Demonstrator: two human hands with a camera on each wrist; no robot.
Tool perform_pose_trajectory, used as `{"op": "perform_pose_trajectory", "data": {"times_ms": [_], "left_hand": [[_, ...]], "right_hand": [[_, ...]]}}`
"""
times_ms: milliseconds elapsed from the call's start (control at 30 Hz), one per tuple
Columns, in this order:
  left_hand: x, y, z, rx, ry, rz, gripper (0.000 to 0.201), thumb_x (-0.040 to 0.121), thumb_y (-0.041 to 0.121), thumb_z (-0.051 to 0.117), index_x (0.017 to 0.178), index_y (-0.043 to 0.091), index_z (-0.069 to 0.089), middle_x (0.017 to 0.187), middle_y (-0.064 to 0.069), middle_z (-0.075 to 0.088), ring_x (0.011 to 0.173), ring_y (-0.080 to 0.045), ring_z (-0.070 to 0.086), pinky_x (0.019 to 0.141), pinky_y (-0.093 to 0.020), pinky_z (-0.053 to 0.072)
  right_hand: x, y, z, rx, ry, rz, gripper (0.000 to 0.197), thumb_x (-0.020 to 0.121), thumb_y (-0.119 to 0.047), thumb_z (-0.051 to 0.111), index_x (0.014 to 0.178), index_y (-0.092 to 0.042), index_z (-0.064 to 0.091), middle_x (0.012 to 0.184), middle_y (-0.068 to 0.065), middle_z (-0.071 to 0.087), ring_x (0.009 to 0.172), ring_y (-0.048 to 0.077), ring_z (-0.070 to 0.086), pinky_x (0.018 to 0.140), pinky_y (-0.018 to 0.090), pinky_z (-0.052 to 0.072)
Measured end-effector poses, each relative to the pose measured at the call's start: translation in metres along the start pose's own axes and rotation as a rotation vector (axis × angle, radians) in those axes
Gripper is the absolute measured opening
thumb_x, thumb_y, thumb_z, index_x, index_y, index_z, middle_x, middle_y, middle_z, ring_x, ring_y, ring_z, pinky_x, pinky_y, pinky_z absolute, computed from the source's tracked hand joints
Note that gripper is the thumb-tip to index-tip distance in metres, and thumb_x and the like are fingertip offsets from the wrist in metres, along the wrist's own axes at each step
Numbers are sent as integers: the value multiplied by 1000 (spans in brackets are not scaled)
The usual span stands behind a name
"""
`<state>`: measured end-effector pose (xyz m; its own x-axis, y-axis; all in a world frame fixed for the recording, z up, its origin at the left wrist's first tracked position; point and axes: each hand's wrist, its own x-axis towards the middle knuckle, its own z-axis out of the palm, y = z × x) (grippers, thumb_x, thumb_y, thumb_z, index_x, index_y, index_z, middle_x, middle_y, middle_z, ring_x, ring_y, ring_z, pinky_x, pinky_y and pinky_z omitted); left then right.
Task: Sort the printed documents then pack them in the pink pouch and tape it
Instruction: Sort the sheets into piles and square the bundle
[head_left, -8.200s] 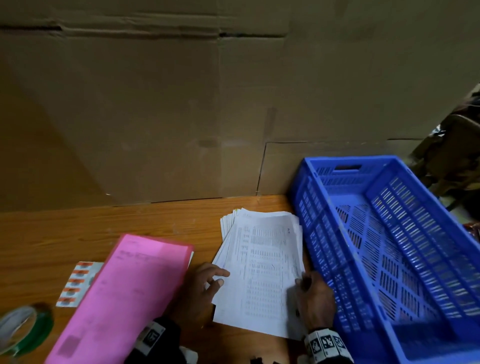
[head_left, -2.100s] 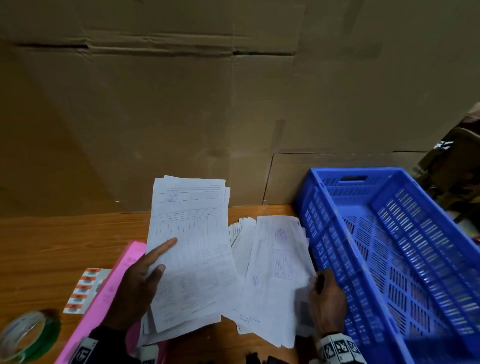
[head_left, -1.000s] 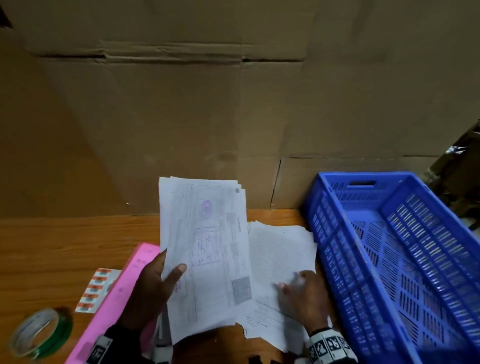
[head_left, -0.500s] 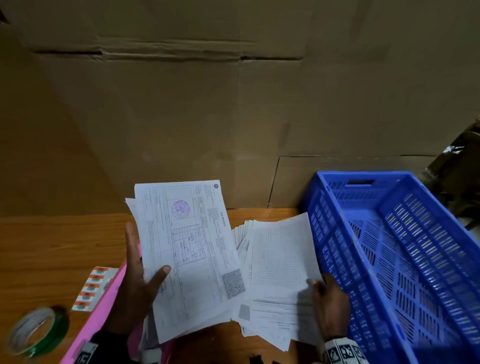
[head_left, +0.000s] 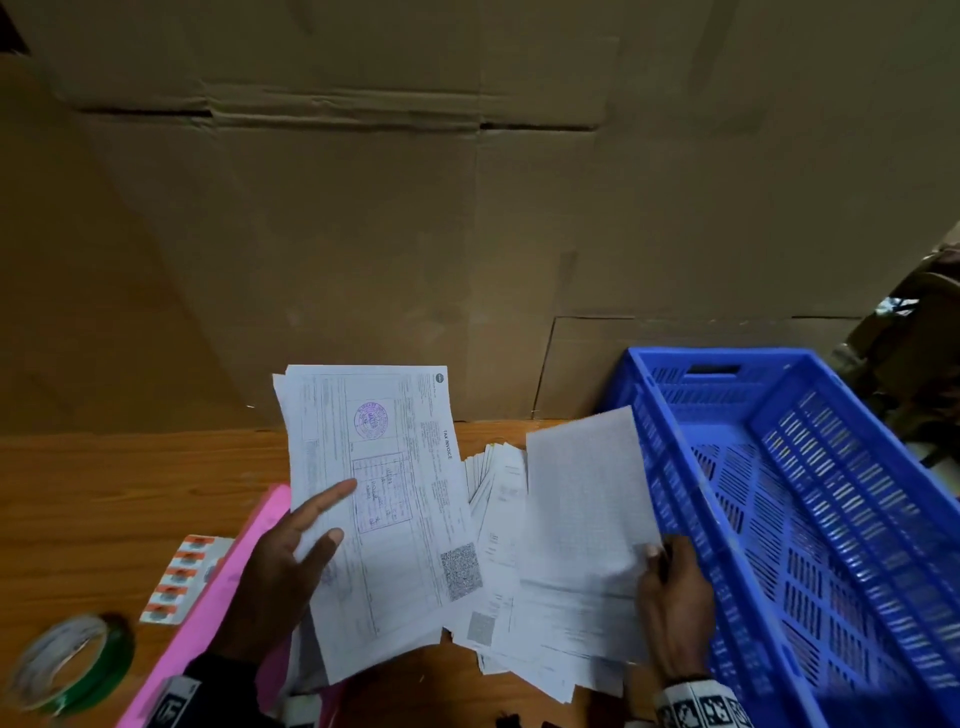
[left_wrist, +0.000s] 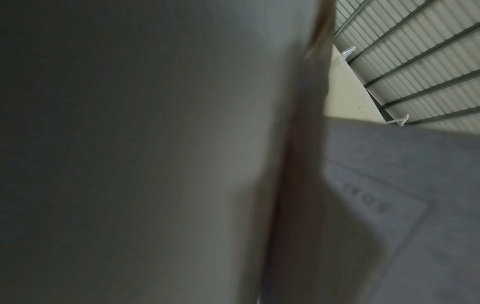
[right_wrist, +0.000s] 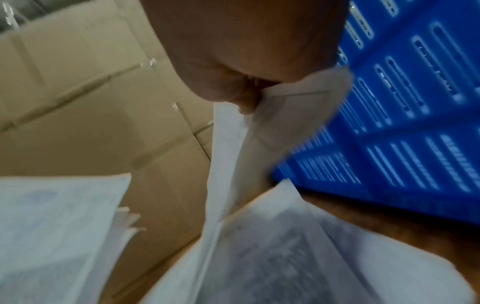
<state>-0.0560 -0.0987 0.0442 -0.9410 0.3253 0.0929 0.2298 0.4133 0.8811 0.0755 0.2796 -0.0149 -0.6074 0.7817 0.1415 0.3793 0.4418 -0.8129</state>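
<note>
While the left hand (head_left: 283, 566) grips its sheaf (head_left: 374, 499) mid-frame, the right hand (head_left: 675, 597) merely pinches one lifted sheet (head_left: 582, 493), which could slip into the stack (head_left: 498, 519).

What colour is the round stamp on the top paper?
Purple round stamp, clearest in the head view.

The left hand (head_left: 283, 566) has lifted a bundle of printed sheets (head_left: 384, 499) off the pile (head_left: 519, 613) beside the blue crate (head_left: 810, 519); the right hand (head_left: 675, 603) now raises another sheet (head_left: 582, 493).
</note>
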Motion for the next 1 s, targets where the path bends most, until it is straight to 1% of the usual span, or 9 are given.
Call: {"op": "perform_pose_trajectory", "data": {"times_ms": [100,233,333,467,600,700,767,867,1000], "left_hand": [[1,3,1,-12,-8,-2,49,84,55,45,132,53,51,138,38,46,132,13,37,110,-30,29],[4,11,7,-14,-20,20,55,85,59,44,136,40,52,137,38,47,131,13,38,109,-28,29],[6,17,14,-52,-47,12,56,86,62,44,137,40,52,138,35,48,132,12,39,110,-26,28],[4,25,20,-99,-101,49,65,87,74,36,137,38,52,137,31,52,130,5,45,109,-20,27],[2,35,24,-262,-84,-1,78,70,90,44,122,34,60,122,32,62,117,6,57,97,-8,38],[-1,43,31,-179,-89,-43,47,77,57,74,115,33,59,104,37,66,102,12,62,80,-3,44],[-4,40,33,-119,-52,-51,33,87,24,73,115,33,58,99,43,63,98,16,60,75,0,42],[-7,32,28,-119,27,-65,31,87,28,69,114,38,57,102,42,63,101,14,61,83,-9,46],[-9,24,12,-198,110,-30,57,83,31,71,135,37,48,123,29,62,116,3,58,92,-18,49]], "right_hand": [[5,-23,-14,187,42,-57,13,101,-25,56,91,-18,56,78,2,64,72,25,59,61,38,46],[12,-54,-28,543,-16,-48,10,101,-9,57,94,-15,61,84,0,71,78,19,64,69,29,52],[9,-73,-29,722,-137,16,9,102,-11,54,97,-9,60,90,17,73,84,30,68,77,40,56],[-3,-84,-12,776,-289,74,9,100,-15,57,103,-8,62,96,21,74,91,35,71,81,48,57],[-19,-95,11,731,-450,59,13,101,-16,57,109,-6,60,97,16,76,94,37,72,84,50,58],[-32,-94,30,698,-605,81,13,102,-17,58,110,-7,61,103,12,76,100,32,72,89,44,57],[-37,-84,43,578,-613,29,5,99,-19,63,99,-14,64,90,0,74,86,22,70,79,34,56],[-33,-47,54,324,-487,55,14,90,-23,75,88,-24,61,84,-10,70,78,14,66,69,27,52],[-19,11,46,69,-529,375,70,56,-42,95,111,-24,55,122,21,65,102,34,64,91,47,53]]}}
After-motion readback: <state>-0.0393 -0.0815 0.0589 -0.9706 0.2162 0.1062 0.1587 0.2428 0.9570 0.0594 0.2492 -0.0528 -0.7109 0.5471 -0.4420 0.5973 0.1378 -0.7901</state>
